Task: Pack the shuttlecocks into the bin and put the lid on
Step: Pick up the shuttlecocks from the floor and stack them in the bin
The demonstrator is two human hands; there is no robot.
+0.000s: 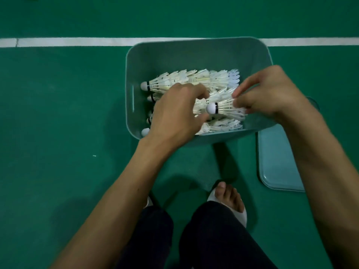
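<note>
Left hand (174,117): centre of the frame, over the bin; fingers (196,92) curled with the thumb below, gripping the feather skirt of the first shuttlecock (201,105).
Right hand (272,94): right of centre; fingertips bent inward, pinching the feathers of the second shuttlecock (225,108), whose white cork points left at the first one's skirt.
Shuttlecocks (194,78): lying in rows inside the bin, corks toward the left wall.
Bin (174,59): upper centre, on the green floor (58,113), across a white line (77,42).
Lid (275,156): flat on the floor, right of the bin, partly under the right forearm.
</note>
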